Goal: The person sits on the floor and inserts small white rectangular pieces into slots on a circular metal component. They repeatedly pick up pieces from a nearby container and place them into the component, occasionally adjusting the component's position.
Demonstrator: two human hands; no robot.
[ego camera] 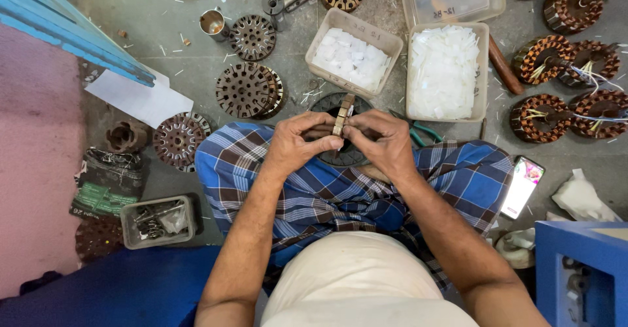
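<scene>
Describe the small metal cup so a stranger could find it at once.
Start at the blue slanted board at top left. Just right of its lower end, the metal cup stands on the grey floor beside a slotted stator disc. It alone is shiny and open-topped.

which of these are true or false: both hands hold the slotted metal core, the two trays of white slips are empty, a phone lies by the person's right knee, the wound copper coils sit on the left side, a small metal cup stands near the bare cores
1. Both hands hold the slotted metal core: true; the left hand and right hand grip it from either side.
2. The two trays are empty: false; the smaller tray and the larger tray are both full of white slips.
3. A phone lies by the right knee: true.
4. The wound copper coils sit on the left: false; they are on the right.
5. A small metal cup stands near the bare cores: true.
</scene>
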